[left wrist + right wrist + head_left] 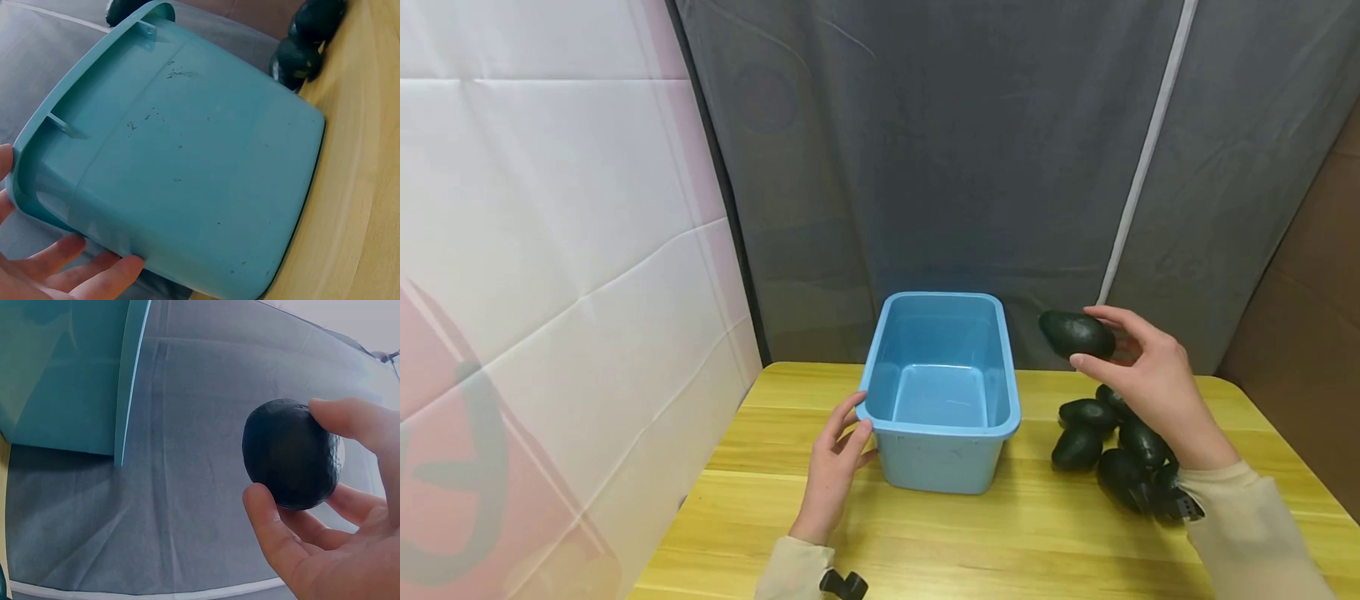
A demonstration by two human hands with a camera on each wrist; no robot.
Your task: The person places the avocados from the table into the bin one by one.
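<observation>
An empty blue plastic bin (940,392) (187,169) (62,375) stands on the yellow wooden table (970,533). My left hand (837,467) (56,269) rests with straight fingers against the bin's near left corner. My right hand (1142,375) (325,519) holds a dark green avocado (1077,334) (290,453) between thumb and fingers, in the air to the right of the bin and above the table. Several more avocados (1105,442) (303,44) lie in a pile on the table right of the bin, partly hidden by my right wrist.
A white and pink panel (550,292) walls off the left side. A grey curtain (970,150) hangs behind the table. A brown surface (1307,317) stands at the far right. Bare tabletop lies in front of the bin.
</observation>
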